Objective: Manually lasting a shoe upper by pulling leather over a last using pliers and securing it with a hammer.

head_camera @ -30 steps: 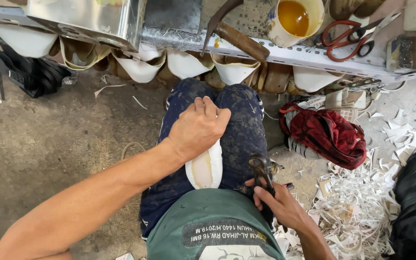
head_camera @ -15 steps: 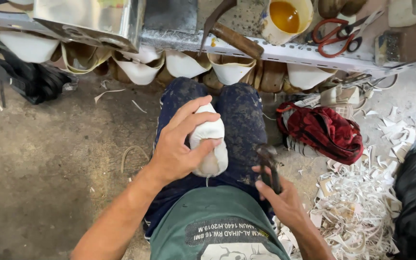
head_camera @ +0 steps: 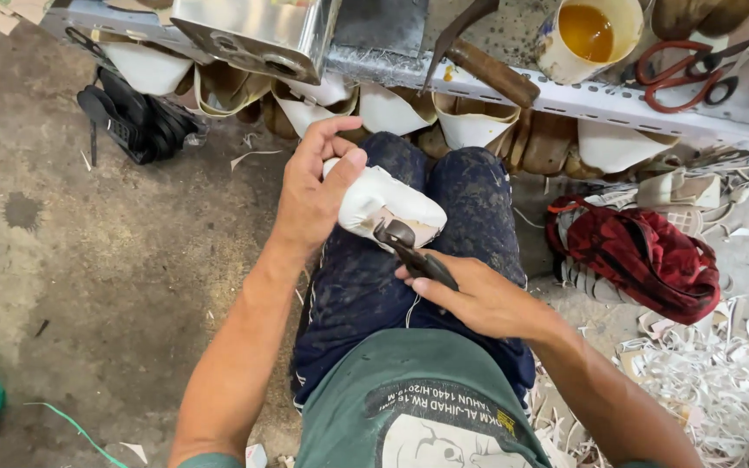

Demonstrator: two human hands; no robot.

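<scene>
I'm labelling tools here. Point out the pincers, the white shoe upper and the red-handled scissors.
pincers (head_camera: 415, 254), head view, on the dark jaws' neck.
white shoe upper (head_camera: 381, 201), head view, on its top.
red-handled scissors (head_camera: 676, 74), head view, on a handle loop.

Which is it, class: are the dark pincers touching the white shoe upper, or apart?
Touching: the head view shows the pincers with their head pressed on the white shoe upper.

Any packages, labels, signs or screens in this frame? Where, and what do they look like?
Printed patch: on the green shirt, bottom centre; dark curved band with pale lettering and a small yellow mark.
Tub: on the bench, top right; round, pale, holding amber liquid, no label showing.
No signs or screens.
</scene>
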